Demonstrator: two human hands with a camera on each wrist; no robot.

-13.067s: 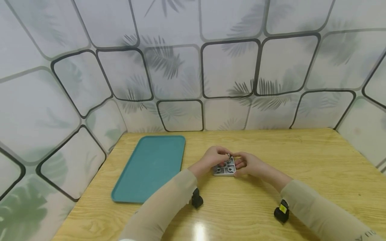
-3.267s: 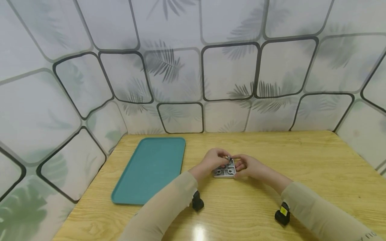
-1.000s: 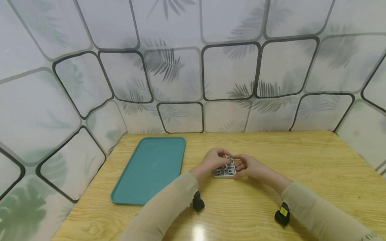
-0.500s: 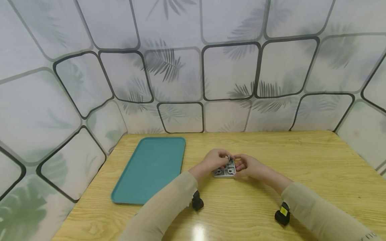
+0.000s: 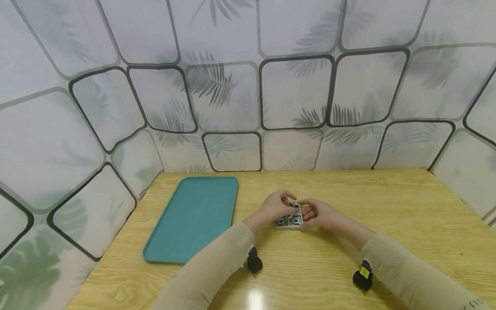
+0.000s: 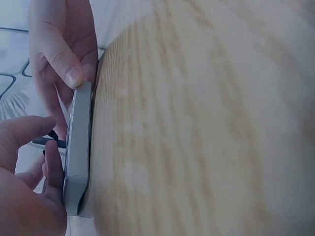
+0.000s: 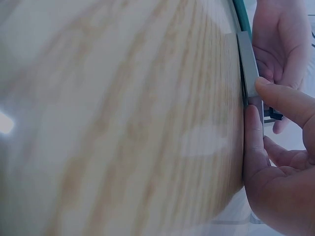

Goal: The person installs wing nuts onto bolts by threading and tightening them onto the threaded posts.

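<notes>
A square silver metal plate (image 5: pixel 289 224) with ribs and raised rings lies on the wooden table. At its far right corner stands a small dark bolt (image 5: pixel 294 203). My left hand (image 5: pixel 272 207) reaches over the plate, its thumb and index finger around this bolt. In the left wrist view a small black piece (image 6: pixel 52 134) shows at the threaded bolt; its exact kind is unclear. My right hand (image 5: pixel 324 214) grips the plate's right edge, thumb (image 7: pixel 270 93) on the near side. The left fingers hide part of the plate.
A teal tray (image 5: pixel 193 219) lies on the table (image 5: pixel 387 206) to the left of the hands. A patterned curtain (image 5: pixel 294 94) borders the table at the back and sides. Black wrist cameras (image 5: pixel 254 260) hang below both sleeves.
The left thumb and index finger have shifted slightly around the bolt and now stand a little farther apart. The plate, right hand and tray keep their places.
</notes>
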